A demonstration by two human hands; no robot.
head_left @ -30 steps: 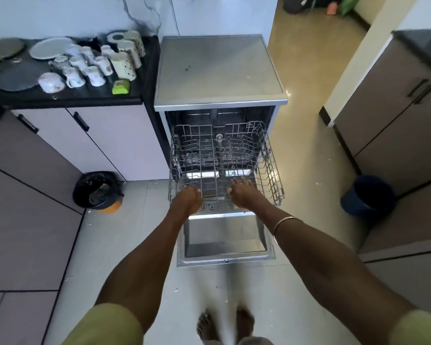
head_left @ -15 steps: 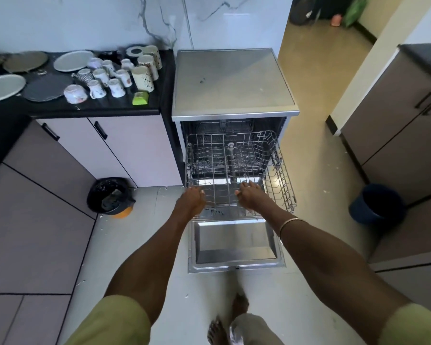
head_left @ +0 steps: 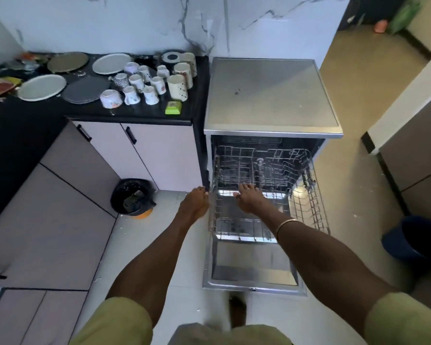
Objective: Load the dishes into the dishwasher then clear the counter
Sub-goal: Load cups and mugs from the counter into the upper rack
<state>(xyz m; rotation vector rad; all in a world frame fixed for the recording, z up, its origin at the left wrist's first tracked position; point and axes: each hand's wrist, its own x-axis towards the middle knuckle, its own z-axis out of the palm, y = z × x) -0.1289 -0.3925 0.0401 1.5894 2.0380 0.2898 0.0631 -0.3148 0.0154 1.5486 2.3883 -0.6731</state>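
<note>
Both hands sit at the near edge of the rack (head_left: 264, 175), mid-frame: the left hand (head_left: 195, 204) at its left corner, the right hand (head_left: 250, 199) resting on the wire, fingers loosely spread, holding nothing. The dishes (head_left: 144, 80) wait on the counter (head_left: 135, 113), upper left of the frame, nearer the left hand.

Bright, even daylight fills the kitchen, strongest on the floor (head_left: 346, 78) toward the upper right. The dishwasher top (head_left: 269, 95) carries a soft sheen, and the open door (head_left: 251, 267) throws pale glare. Wide-angle bending curves the cabinets (head_left: 47, 220) at the left edge. Motion blur softens the plates (head_left: 42, 87) and the foot (head_left: 238, 312) below
</note>
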